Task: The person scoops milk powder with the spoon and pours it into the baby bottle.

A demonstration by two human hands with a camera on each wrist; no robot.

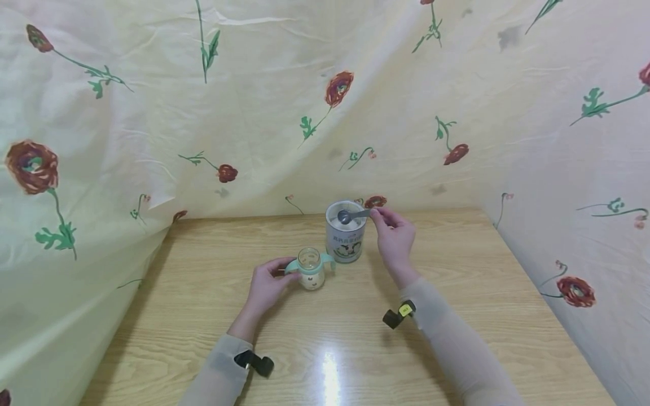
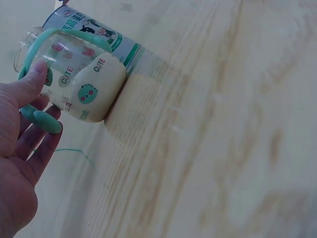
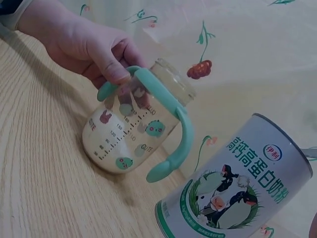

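A clear baby bottle (image 1: pixel 311 277) with mint-green handles and cartoon prints stands uncapped on the table, pale powder or liquid in its lower part. My left hand (image 1: pixel 269 285) grips its left handle, the thumb against the bottle's side in the left wrist view. Just behind and to the right is an open milk powder can (image 3: pixel 233 188) with a cow picture on its label. Over the can's mouth, my right hand (image 1: pixel 396 239) pinches the handle end of a grey scoop (image 1: pixel 345 217), whose bowl overlaps the pale powder inside.
The wooden table (image 1: pixel 203 316) reaches back to a cream cloth (image 1: pixel 254 113) printed with red flowers, which hangs behind and along both sides. The can stands near the table's back edge. Each sleeve carries a black wrist camera (image 1: pixel 261 365).
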